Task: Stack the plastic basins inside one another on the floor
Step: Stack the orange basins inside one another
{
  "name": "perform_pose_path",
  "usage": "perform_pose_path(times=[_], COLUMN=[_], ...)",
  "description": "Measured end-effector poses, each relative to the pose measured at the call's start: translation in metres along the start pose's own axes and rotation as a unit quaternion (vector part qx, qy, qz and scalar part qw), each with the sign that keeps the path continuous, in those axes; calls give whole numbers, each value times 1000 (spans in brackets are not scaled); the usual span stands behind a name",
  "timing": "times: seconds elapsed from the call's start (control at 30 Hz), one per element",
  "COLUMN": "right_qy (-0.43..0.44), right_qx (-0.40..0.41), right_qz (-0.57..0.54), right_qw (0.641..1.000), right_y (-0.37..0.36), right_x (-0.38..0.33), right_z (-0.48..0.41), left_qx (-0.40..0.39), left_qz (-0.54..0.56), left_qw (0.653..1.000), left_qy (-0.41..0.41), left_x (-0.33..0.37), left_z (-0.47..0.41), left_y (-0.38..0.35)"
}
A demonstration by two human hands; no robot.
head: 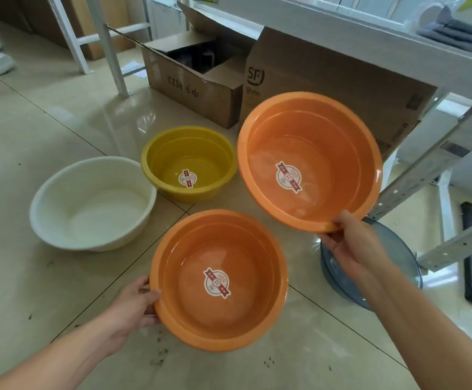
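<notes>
Pinching the near rim between thumb on top and fingers beneath, the right hand (353, 243) holds a large round orange plastic basin (309, 161) tilted up in the air, its open side facing the camera; the grip is closed on that one edge only. The left hand (135, 304) has its grip closed on the left rim of a second round orange plastic basin (219, 280), thumb over the lip, and this one sits low over the glossy tiled floor (46, 130), though whether its base touches the tiles cannot be told. A round yellow plastic basin (188, 164) and a round white plastic basin (92, 204) rest upright on the floor, just beside each other, and a translucent blue-grey plastic basin (392, 257) lies partly hidden behind the right forearm. Nothing is nested yet. The chief risk is the one-edge hold on the raised basin: its weight hangs well away from the fingers, so it may swing or slip as it is brought down. Held so steeply, its rim could catch the lower basin's lip and wedge askew instead of seating. The two orange basins look much alike in width, so a tight fit may jam. The slick floor would let the lower basin skid if pushed sideways, and the right elbow may knock the blue-grey basin.
</notes>
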State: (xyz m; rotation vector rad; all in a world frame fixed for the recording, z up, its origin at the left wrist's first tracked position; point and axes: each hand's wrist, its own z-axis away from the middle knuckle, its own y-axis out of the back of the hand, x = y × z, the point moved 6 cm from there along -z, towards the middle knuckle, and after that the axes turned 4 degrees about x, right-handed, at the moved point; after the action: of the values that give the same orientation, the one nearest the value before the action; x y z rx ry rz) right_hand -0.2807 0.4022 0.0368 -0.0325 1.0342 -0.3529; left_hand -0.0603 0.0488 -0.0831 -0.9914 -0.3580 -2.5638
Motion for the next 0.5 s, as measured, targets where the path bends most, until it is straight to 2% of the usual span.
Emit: perform_pose_path(times=[0.1, 0.23, 0.5], right_qy=[-33, -101, -106], right_qx=[-66, -148, -143], right_qz=[63, 151, 272], right_qw=[995, 972, 946], right_y=[4, 6, 20], right_x=[14, 60, 107], right_z=[30, 55, 56], left_qx=[-5, -8, 11], left_qz=[4, 3, 1], left_qw=[1000, 1000, 1000], left_qy=[-2, -12, 6], left_x=[5, 12, 11], left_z=[4, 9, 7], left_y=[-6, -10, -5])
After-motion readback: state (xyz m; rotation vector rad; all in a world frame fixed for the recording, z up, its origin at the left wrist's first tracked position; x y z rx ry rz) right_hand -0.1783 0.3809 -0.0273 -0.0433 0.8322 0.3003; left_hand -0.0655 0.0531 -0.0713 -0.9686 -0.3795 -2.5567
